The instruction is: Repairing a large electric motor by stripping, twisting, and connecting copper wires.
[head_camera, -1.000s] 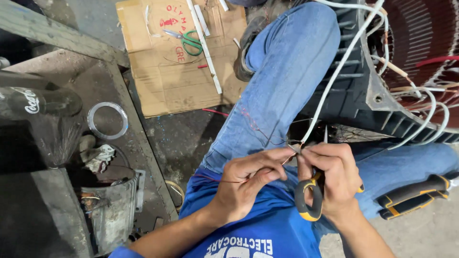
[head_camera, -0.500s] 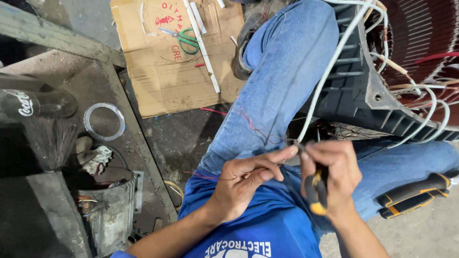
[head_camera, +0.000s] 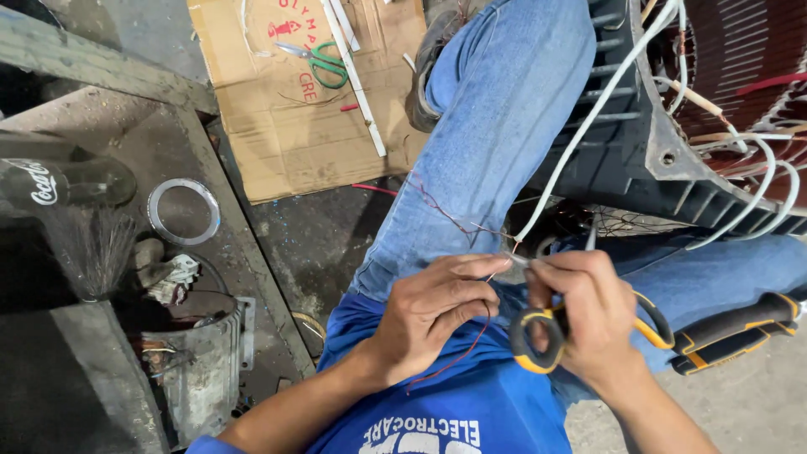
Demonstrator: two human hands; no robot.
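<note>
Over the person's lap, the left hand [head_camera: 437, 307] pinches a thin red wire [head_camera: 471, 336] against the end of a white sleeved lead [head_camera: 588, 126] running up to the motor stator [head_camera: 664, 160]. The right hand [head_camera: 593, 315] is closed on yellow-handled scissors [head_camera: 538, 340], blades at the lead's tip.

The black-and-yellow-handled scissors [head_camera: 546, 340] are showing yellow rims around black loops, while a thin dark-red wire [head_camera: 471, 345] is trailing over the bright blue shirt with white lettering [head_camera: 437, 420]. Faded blue denim jeans [head_camera: 496, 126] are lying against the dark grey ribbed motor housing [head_camera: 622, 160], whose windings [head_camera: 740, 50] are glowing reddish-brown under white sleeved leads [head_camera: 588, 126]. Green-handled scissors [head_camera: 324, 63] are resting on tan cardboard with red print [head_camera: 294, 126], and a silver metal ring [head_camera: 183, 212] is lying on the grey surface.
</note>
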